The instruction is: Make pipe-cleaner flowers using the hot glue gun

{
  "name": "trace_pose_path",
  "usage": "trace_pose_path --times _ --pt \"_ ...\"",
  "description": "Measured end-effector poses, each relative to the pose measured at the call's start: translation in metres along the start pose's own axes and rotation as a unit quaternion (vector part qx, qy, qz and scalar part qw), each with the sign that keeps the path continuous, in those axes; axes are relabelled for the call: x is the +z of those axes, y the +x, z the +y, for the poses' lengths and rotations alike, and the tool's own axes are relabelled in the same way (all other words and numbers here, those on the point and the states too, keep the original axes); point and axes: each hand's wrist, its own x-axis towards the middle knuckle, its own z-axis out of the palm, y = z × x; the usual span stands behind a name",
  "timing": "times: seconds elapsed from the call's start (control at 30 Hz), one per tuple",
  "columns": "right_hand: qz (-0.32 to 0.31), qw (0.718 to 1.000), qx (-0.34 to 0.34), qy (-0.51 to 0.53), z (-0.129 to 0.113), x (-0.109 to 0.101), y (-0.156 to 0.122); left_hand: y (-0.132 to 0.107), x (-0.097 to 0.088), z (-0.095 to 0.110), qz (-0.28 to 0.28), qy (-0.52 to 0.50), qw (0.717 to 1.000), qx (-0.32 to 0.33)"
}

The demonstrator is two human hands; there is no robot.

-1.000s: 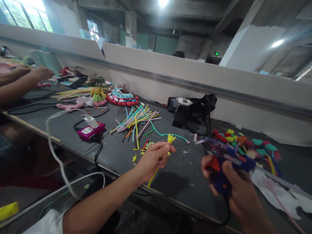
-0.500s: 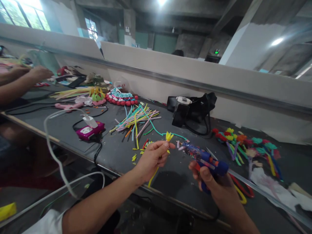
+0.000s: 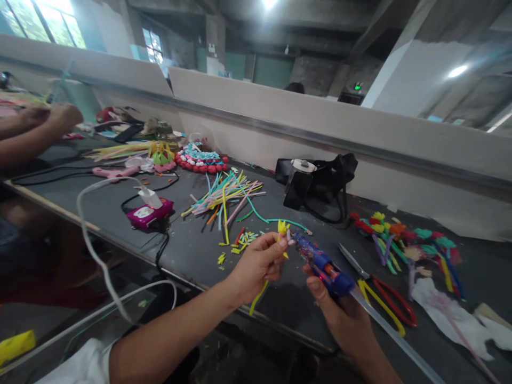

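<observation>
My left hand pinches a yellow pipe-cleaner stem whose tufted yellow tip sticks up above my fingertips. My right hand grips a blue glue gun with a clear glue stick trailing from its back. The gun's nozzle points up and left and sits right at the yellow tip, beside my left thumb. Both hands hover over the front of the dark grey table.
A pile of coloured stems lies mid-table, cut bits near my left hand. Scissors with red and yellow handles and finished flowers are to the right. A black bag, a pink power strip and another person's hands are around.
My right hand brought the glue gun from the right over to my left hand, until its nozzle met the yellow tip. The scissors now lie uncovered on the table. My left hand barely moved.
</observation>
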Motion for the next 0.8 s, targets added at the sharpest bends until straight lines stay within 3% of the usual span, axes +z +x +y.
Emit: trace_pose_path --times 0.33,0.57,0.8 --pt "0.032 0.999 0.005 0.0 -0.0017 -0.0014 0.0005 0.0005 0.0015 0.0041 0.036 -0.002 0.999 0.005" --pt "-0.009 0.996 -0.072 -0.052 -0.0022 -0.0027 -0.0015 0.0005 0.0012 0.0051 0.044 0.004 0.999 0.0" --pt "-0.022 0.996 -0.072 -0.055 -0.0015 -0.0013 -0.0027 -0.0009 0.0034 0.0054 0.066 0.014 0.998 -0.009"
